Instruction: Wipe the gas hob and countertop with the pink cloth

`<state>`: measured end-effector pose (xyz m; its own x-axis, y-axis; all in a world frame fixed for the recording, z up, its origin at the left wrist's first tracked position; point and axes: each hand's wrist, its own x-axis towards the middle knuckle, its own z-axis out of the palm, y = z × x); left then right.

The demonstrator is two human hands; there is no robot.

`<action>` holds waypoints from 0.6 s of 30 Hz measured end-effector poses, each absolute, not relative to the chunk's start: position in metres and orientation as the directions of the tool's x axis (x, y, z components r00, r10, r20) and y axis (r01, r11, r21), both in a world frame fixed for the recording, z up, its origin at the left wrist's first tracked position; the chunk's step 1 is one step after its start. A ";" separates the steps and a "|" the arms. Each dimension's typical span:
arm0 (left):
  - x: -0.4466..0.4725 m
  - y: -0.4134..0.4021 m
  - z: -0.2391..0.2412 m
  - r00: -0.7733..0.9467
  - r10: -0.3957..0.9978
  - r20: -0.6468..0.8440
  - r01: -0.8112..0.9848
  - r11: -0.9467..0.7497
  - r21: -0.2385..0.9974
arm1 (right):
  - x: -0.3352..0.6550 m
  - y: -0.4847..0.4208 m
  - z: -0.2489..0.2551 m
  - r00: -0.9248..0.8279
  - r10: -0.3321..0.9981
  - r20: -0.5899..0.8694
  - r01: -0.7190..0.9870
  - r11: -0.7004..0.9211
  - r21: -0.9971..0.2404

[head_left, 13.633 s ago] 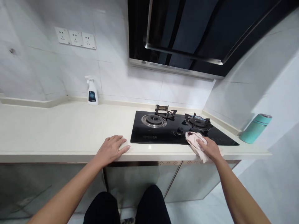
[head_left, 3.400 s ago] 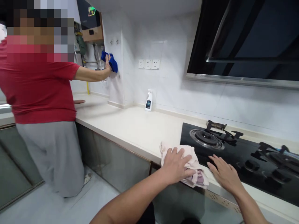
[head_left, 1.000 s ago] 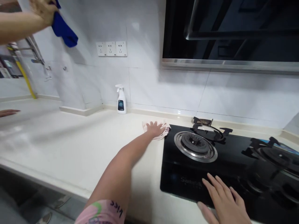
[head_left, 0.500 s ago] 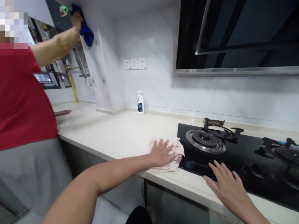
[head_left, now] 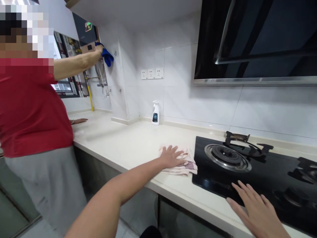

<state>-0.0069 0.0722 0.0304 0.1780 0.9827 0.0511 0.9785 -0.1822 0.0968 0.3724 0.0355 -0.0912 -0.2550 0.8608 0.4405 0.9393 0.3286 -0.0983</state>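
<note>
My left hand [head_left: 170, 156] lies flat with fingers spread on a pale pink cloth [head_left: 188, 169], pressing it against the white countertop [head_left: 128, 142]. The cloth is rumpled, and its right edge meets the left edge of the black gas hob [head_left: 206, 180]. Part of the cloth is hidden under my palm. My right hand [head_left: 259, 208] holds nothing; its fingers are stretched out over the front edge of the hob. Whether it touches the glass I cannot tell.
A white spray bottle [head_left: 155, 114] stands by the back wall below the sockets [head_left: 152, 73]. The range hood [head_left: 257, 39] overhangs the hob. At left, a person in a red shirt [head_left: 34, 109] holds a blue cloth [head_left: 108, 57] by a wall-mounted unit, other hand on the counter.
The view has shifted a little up and left. My left hand and the pink cloth have slid slightly leftward from the hob. The other person's hand with the blue cloth is lower.
</note>
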 end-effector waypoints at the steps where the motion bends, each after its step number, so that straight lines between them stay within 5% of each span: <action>1: -0.009 0.085 0.029 0.145 0.988 0.061 0.984 -0.150 0.095 | 0.375 0.038 -0.095 -0.252 0.858 0.447 0.939 0.329 -0.104; 8: -0.066 0.117 0.024 -0.127 0.987 0.095 0.986 0.116 0.117 | 0.384 0.042 -0.102 -0.280 0.839 0.466 0.921 0.372 -0.115; 18: -0.226 -0.004 0.034 -0.631 0.765 0.127 0.772 0.605 0.193 | 0.394 0.047 -0.102 -0.407 0.798 0.445 0.872 0.485 -0.072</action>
